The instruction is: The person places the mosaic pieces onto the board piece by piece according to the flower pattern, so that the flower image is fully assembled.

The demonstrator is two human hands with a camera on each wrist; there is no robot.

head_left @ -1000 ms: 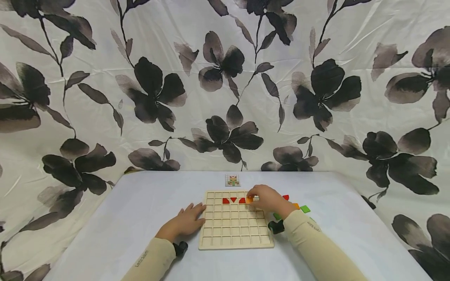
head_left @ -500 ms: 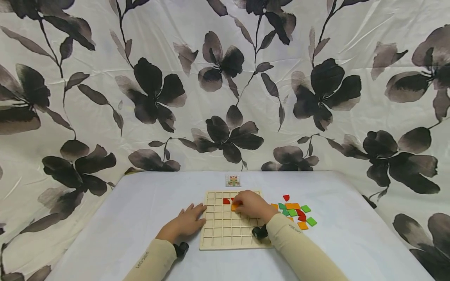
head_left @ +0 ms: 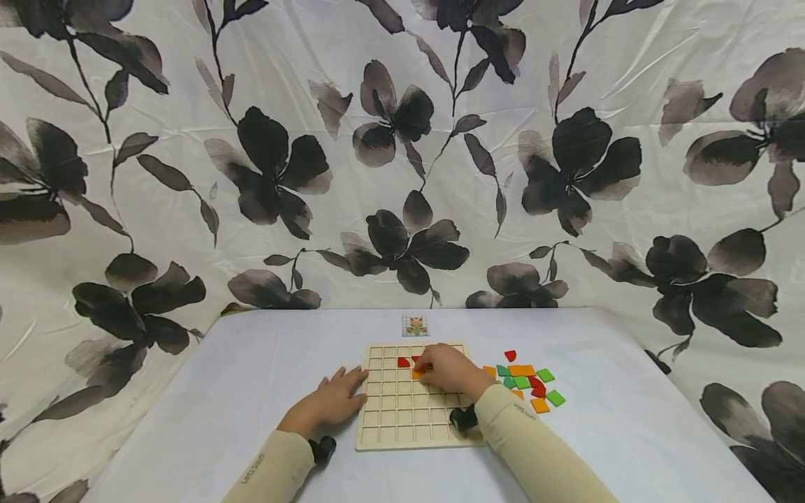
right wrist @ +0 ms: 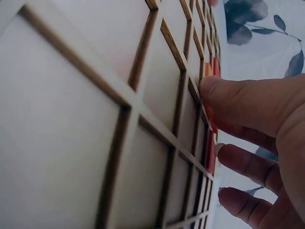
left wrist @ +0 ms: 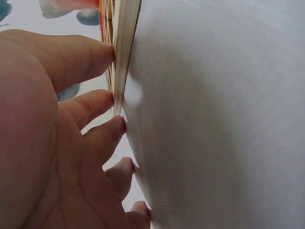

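A pale wooden grid board [head_left: 393, 419] lies flat on the white table. My left hand [head_left: 330, 399] rests beside the board's left edge, its fingers spread; in the left wrist view the thumb [left wrist: 88, 59] touches that edge. Over the board's upper middle, my right hand [head_left: 454, 370] pinches an orange square tile [head_left: 416, 375] at a cell just below the row of red tiles. From the right wrist, the thumb [right wrist: 238, 98] is against the orange tile [right wrist: 208, 70]. A red quarter-round tile [head_left: 403, 362] shows to its upper left; other red tiles are mostly covered by the hand.
Right of the board lie loose green, red and orange tiles [head_left: 522, 370], with one red tile [head_left: 510, 355] apart behind them. A small pattern card [head_left: 415, 325] lies beyond the board. A floral cloth [head_left: 402, 175] hangs behind the table.
My right hand has moved left and slightly nearer with the orange tile, from the right of the red row to a cell below it, then stayed there. The left hand has not moved.
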